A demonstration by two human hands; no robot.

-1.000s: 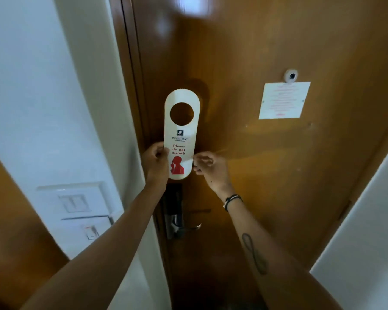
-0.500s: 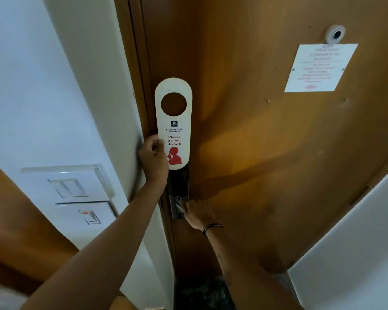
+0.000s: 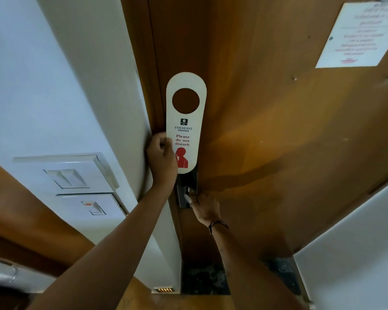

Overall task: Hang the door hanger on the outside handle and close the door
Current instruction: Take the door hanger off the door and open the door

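A white door hanger (image 3: 185, 121) with a round hole and red "Please do not disturb" print stands upright against the brown wooden door (image 3: 278, 130). My left hand (image 3: 161, 159) pinches its lower left edge. Below it, my right hand (image 3: 204, 205) is closed around the inside door handle on the dark lock plate (image 3: 185, 193). The hand hides most of the handle. The door sits flush in its frame; the outside handle is out of sight.
A white wall (image 3: 54, 86) with two switch plates (image 3: 76, 173) lies left of the door frame. A white paper notice (image 3: 358, 34) is fixed to the door at upper right. A white wall (image 3: 356, 253) stands at lower right. Dark floor shows at the bottom.
My right hand let go of the hanger's right edge and dropped to the door handle, which it now grips. My left hand keeps the hanger. My view has moved closer to the door.
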